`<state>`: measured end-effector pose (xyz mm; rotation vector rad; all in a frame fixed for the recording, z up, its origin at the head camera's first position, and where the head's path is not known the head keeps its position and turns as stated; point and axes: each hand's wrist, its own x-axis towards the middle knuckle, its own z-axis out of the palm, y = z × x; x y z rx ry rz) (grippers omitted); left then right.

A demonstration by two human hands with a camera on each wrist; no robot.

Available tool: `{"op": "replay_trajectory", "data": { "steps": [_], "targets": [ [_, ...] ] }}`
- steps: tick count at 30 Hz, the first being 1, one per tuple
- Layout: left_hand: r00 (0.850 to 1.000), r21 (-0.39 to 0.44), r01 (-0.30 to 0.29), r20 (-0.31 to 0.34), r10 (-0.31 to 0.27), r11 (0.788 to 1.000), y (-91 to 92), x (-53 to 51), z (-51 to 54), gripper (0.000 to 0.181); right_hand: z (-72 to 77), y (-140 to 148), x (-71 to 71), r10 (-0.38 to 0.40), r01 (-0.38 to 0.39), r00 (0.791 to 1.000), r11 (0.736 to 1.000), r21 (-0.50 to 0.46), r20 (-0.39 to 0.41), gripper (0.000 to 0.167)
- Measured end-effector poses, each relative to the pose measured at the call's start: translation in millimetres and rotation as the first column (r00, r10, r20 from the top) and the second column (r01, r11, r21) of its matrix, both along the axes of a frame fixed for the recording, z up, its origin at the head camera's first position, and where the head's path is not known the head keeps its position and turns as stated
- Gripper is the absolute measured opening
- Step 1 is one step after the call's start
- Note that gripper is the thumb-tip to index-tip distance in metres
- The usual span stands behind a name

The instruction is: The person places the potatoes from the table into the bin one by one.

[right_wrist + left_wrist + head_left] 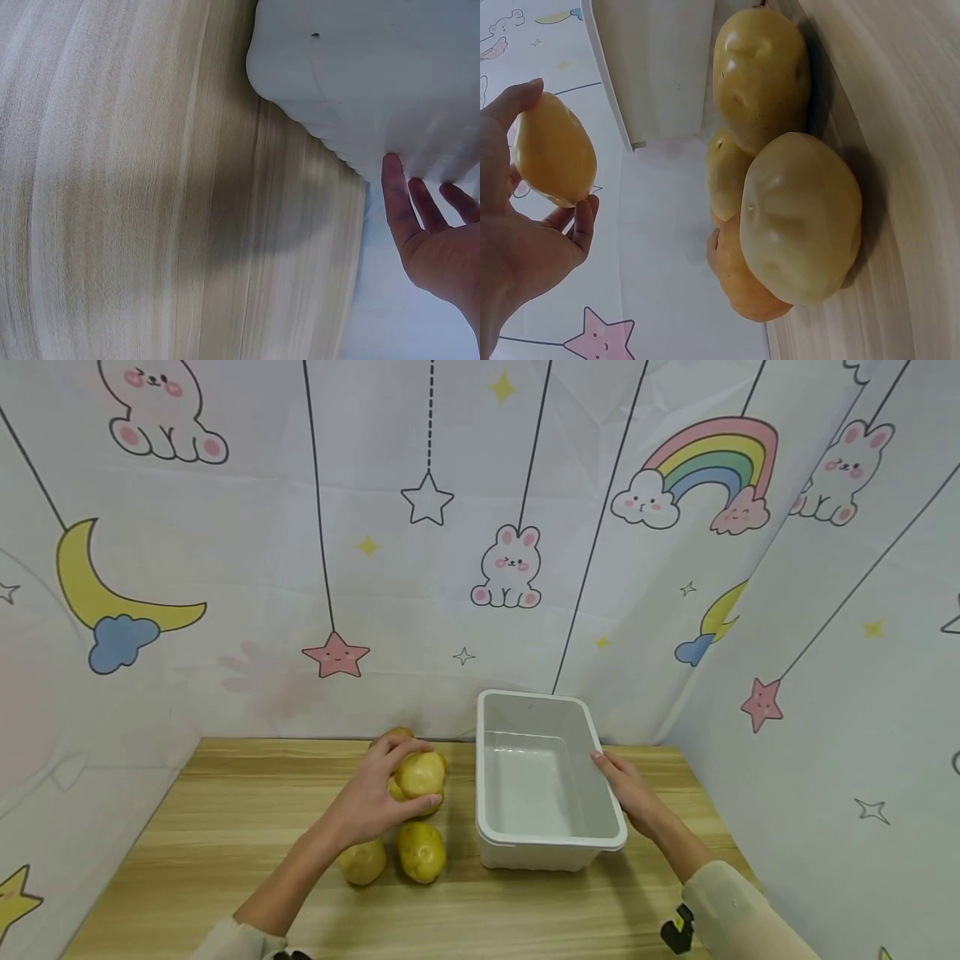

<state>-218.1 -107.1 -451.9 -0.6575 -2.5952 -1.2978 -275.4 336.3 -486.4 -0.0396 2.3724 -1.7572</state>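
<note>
My left hand (375,795) holds a yellow potato (420,773) between thumb and fingers, raised above the other potatoes; in the left wrist view this potato (555,150) is off the table. Two potatoes lie nearer me: one smooth and pale (363,862), one yellow with dimples (422,853). Others behind are partly hidden by the hand, including an orange-brown one (750,277). To their right stands a white plastic bin (536,857), its visible inside bare. My right hand (632,792) grips the bin's right side, thumb at the rim, fingers (401,202) against the outer wall.
The wood-grain table (225,827) carries everything. Right behind it hangs a white printed cloth (420,693), which also rises along both sides. The bin's far end stands close to the back cloth.
</note>
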Motion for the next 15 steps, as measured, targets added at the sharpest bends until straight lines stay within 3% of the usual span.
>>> {"op": "replay_trajectory", "data": {
  "steps": [6,15],
  "targets": [
    [1.0,-0.015,-0.003,-0.031,0.002,1.0,2.7,0.7,-0.6,0.061,-0.9,-0.2,-0.2,0.004,-0.005,1.0,1.0,-0.003,-0.004,0.07],
    [0.996,-0.045,0.055,-0.068,-0.058,0.997,5.1,3.5,1.3,0.062,-1.1,-0.7,0.4,0.014,-0.014,1.0,1.0,-0.009,-0.01,0.07]
  ]
}}
